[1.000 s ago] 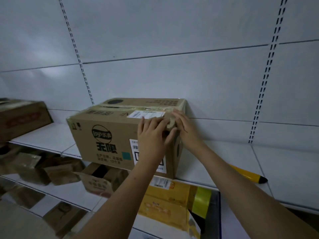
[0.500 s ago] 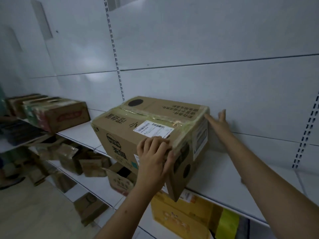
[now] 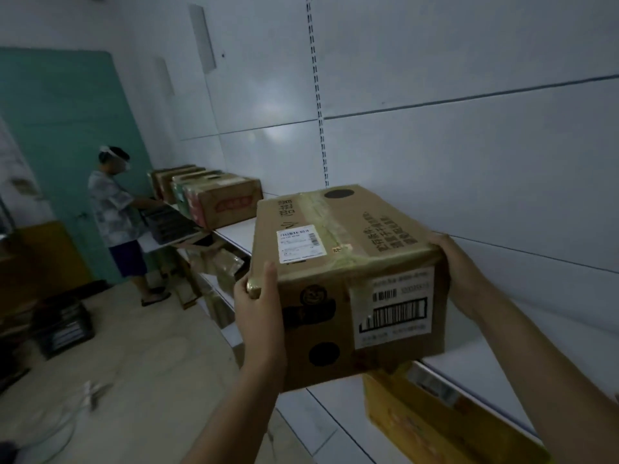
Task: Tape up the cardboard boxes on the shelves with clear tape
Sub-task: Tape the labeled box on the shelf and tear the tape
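With its top seam already taped, the cardboard box (image 3: 338, 279) sits clasped between left hand (image 3: 256, 306) and right hand (image 3: 460, 272) over the near shelf (image 3: 469, 373) edge, probably awaiting setting down among sealed boxes.

Two bare forearms come into view from the bottom edge, one rising from about 6 o'clock and the other from about 4 o'clock. No sleeve, cuff or glove covers either of them as far as the frame shows. The left hand (image 3: 258, 304) is bare, with no ring, watch or band visible on it or its wrist. The right hand (image 3: 460, 272) is likewise bare, its wrist unadorned. Dim light leaves finer marks too dark to tell.
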